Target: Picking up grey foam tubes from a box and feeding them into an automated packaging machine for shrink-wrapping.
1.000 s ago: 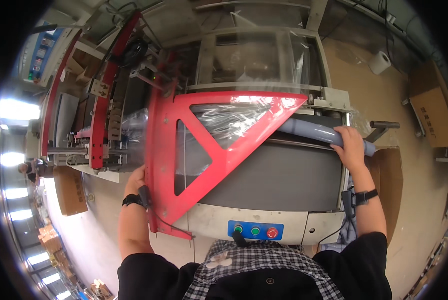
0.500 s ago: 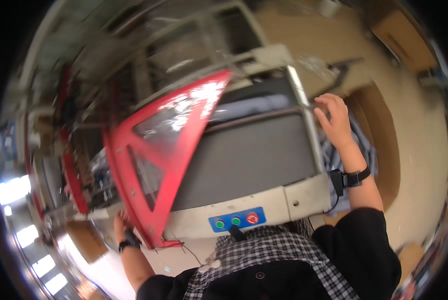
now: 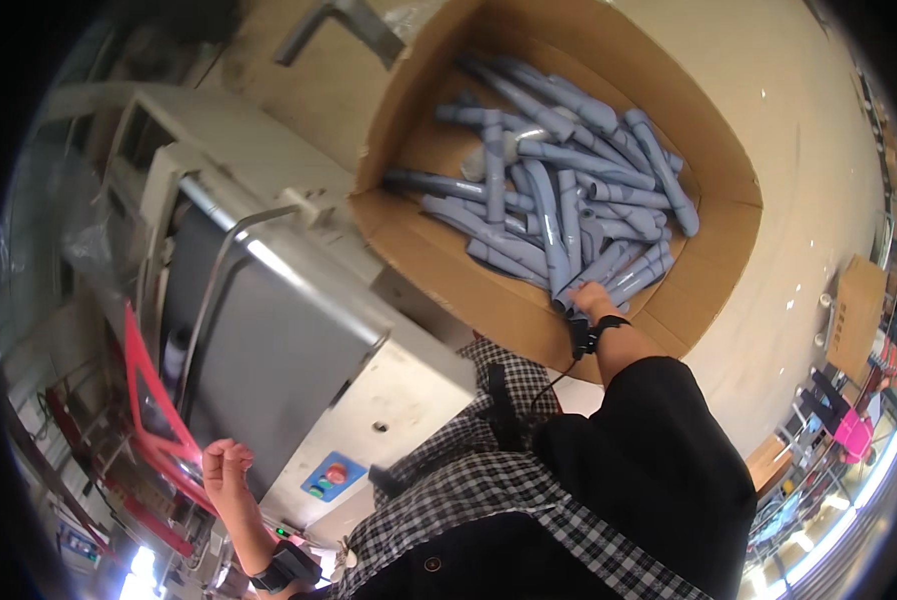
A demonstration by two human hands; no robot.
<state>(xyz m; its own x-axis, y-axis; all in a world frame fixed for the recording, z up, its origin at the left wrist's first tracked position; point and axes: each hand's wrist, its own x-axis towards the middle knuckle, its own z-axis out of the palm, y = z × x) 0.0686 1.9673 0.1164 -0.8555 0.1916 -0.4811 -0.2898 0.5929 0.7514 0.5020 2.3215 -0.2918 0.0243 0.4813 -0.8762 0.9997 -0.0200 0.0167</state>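
Grey-blue rolls [image 3: 546, 215] lie heaped in the cardboard box [image 3: 724, 240], and I see the right hand [image 3: 591, 297] down among them at the near side. Its fingers curl against one roll's end (I cannot tell whether they grip it). The left hand [image 3: 226, 468], half curled with nothing visible in it, hangs beside the red frame [image 3: 135, 345], near the belt [image 3: 259, 340].

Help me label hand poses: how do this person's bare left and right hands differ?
The left hand appears beside the red triangular frame, while the right hand reaches into the open brown cardboard box.
The left hand looks empty and loosely curled; the right hand is at the glossy gray-blue tubes, its grip unclear.
Both hands are bare, with black wrist straps.
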